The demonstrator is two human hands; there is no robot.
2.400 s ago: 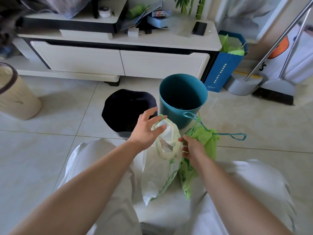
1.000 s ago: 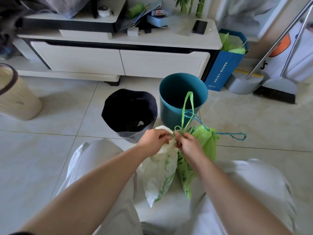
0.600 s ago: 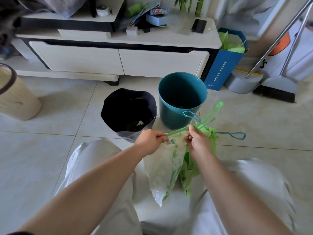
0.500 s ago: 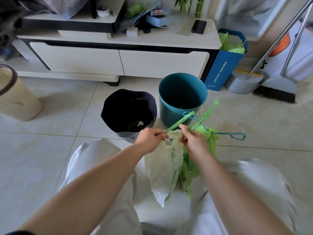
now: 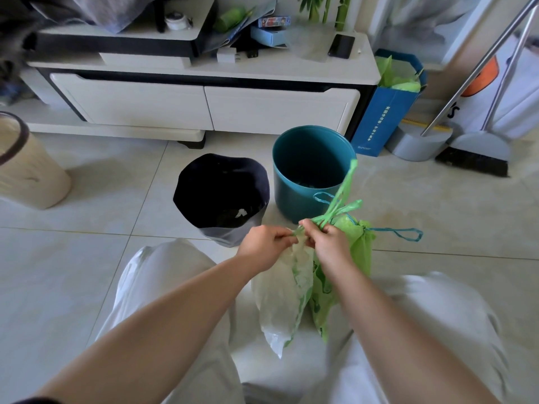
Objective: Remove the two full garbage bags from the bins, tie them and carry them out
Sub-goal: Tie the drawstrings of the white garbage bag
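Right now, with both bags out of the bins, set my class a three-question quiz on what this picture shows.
1. True or false: the translucent white plastic garbage bag sits inside the round teal plastic bin.
2. Which hand pinches the light green drawstring strips nearer the green plastic garbage bag: A left hand, B right hand?
3. Fill in: the blue drawstring loop belongs to the ____ bag.

Key: 1 false, it hangs between both hands, outside the bin. 2 B. 3 green.
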